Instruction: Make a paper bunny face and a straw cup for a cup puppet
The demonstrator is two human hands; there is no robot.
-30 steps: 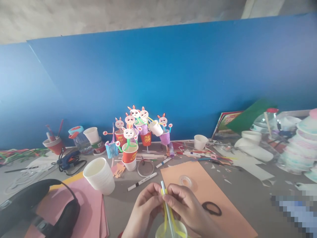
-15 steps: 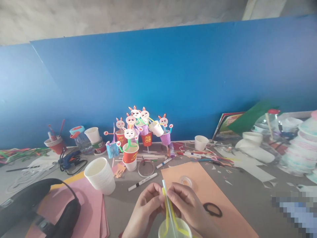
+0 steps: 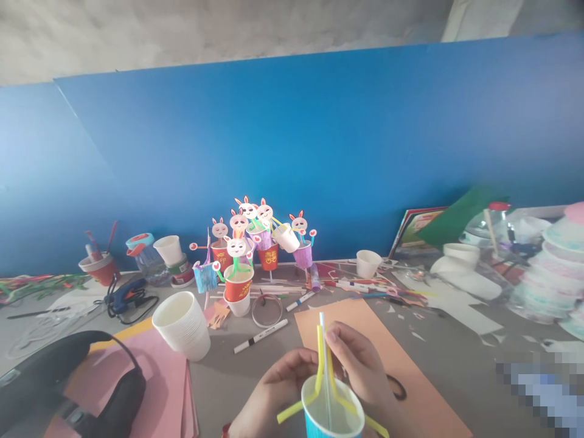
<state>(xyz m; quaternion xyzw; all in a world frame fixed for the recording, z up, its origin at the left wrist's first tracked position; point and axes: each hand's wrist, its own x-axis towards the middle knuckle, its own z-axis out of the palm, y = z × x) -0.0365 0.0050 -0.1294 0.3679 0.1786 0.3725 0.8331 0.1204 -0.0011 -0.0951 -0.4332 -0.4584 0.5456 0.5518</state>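
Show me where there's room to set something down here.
One bare patch lies between the pink paper and the left hand; another right of the orange sheet, nearer than the paper scraps. It's crowded along the blue board, with rabbit figures, cups and markers.

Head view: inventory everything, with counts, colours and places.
Paper cup: one, blue outside, front centre
Yellow straws: two lengths, in cup
Thin straw: one, whitish, in cup
Rabbit figures: six faces, pale, back centre
Cup stack: one, white, centre left
Markers: several, mostly white, centre
Orange paper: one, front right
Black ring: one, on it
Pink paper: several sheets, front left
Headset-like item: one, black, front left
Glue gun: one, blue, left
Paper scraps: many, mostly white, right
Board: one, blue, background
Table: one, grey, beneath
Left hand: one, beside cup
Right hand: one, at straws
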